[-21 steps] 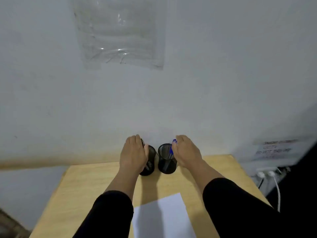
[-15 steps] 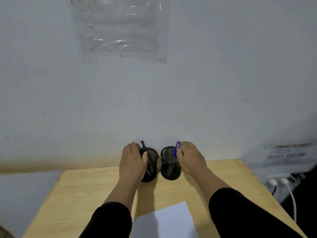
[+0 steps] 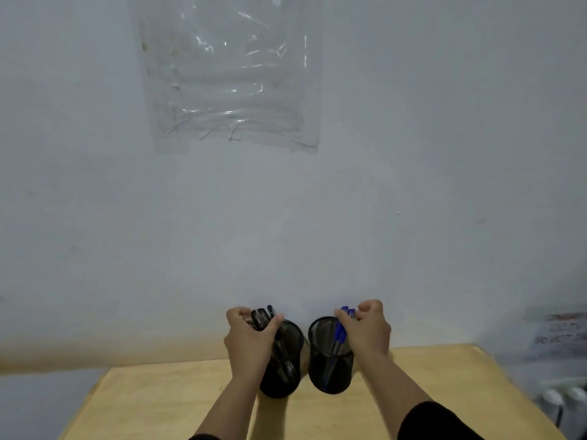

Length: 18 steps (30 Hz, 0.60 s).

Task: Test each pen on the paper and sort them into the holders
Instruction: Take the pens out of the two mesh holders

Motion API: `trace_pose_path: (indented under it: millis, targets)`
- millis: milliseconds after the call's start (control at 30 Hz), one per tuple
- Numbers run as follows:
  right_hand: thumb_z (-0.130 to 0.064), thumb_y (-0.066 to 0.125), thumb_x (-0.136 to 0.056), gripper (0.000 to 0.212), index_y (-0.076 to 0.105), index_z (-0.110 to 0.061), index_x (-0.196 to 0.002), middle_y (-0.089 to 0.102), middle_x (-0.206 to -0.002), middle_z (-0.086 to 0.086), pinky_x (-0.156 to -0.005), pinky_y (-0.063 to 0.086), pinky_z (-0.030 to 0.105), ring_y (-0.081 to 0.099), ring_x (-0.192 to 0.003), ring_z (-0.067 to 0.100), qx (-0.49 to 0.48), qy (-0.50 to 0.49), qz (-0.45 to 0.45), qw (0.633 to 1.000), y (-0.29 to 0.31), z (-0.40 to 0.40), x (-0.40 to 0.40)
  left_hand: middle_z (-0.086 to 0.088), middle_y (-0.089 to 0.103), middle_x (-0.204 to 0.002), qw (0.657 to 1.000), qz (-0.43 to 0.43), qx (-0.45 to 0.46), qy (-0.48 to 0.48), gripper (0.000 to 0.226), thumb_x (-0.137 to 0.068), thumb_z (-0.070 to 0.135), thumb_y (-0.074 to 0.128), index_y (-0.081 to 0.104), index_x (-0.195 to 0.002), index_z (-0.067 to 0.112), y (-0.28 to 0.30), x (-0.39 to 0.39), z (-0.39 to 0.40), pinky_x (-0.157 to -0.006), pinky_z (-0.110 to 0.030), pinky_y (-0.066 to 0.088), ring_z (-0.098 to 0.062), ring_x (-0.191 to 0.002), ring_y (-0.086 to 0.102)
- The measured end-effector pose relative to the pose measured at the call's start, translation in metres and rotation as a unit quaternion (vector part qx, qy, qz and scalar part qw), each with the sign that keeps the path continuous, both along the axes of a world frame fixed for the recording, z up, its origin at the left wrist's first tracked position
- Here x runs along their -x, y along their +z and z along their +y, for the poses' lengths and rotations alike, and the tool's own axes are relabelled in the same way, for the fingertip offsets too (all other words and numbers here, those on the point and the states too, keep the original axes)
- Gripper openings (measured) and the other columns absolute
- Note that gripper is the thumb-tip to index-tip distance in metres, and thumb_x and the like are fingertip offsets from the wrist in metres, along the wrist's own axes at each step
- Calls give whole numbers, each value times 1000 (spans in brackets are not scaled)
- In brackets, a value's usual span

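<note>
We see two black mesh holders standing side by side at the far edge of the wooden table (image 3: 444, 392), close to the wall. Our left hand (image 3: 249, 341) has its fingers curled around a bunch of dark pens (image 3: 262, 319), whose tops stand above the rim of the left holder (image 3: 284, 369) while their lower ends are inside it. Our right hand (image 3: 368, 328) pinches the tops of the blue pens (image 3: 341, 331) in the same way; these lean inside the right holder (image 3: 330, 369), with their tips near its bottom. So all pens that we can see are in the holders, already divided by colour, dark on the left and blue on the right. The paper does not appear in this view, so we cannot tell if any test marks are on it. In our judgement, either the sorting is finished and the hands are only arranging the pens, or the pens are about to be taken out for testing; the picture alone cannot decide this.
</note>
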State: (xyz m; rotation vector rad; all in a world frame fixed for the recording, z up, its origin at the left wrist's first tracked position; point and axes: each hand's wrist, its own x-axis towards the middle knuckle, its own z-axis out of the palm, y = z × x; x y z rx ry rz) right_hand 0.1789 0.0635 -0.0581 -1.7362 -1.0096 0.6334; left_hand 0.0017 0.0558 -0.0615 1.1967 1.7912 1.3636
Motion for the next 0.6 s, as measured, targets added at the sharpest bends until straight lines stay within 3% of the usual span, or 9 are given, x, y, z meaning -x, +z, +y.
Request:
trace_pose_path:
  millis: [100,267,500,600]
  targets:
    - [-25,74,-78,42,41,-7,-98,55,-83,4,-48,31,18,45,-61,9,-6,-16,-1,1000,0,6,2,-6,57,-90,1000,6,9,17,60,-64,41,80,38,-99,16,2,-5,7,-69,-30,42,-25,-84,56]
    - [-20,73,-80,37,43,-5,-97,50,-68,-1,-49,33,18,46,-59,8,-26,-6,3,1000,-5,13,6,-4,55,-85,999,21,1,37,50,-71,34,75,39,-98,13,3,-13,11,-66,-28,38,-23,-77,50]
    - [-21,73,-80,34,55,-11,-107,62,-88,4,-56,38,12,57,-77,16,-57,13,14,998,-12,7,6,5,59,-91,998,0,-46,-38,28,-86,31,60,52,-111,20,-18,-2,8,-72,-24,42,-13,-84,55]
    - [-21,72,-81,33,59,-11,-110,69,-97,7,-61,40,12,59,-81,15,-72,29,25,997,-13,2,8,4,63,-96,996,-2,-53,-71,25,-89,34,55,56,-111,23,-25,2,8,-76,-29,49,-14,-91,59]
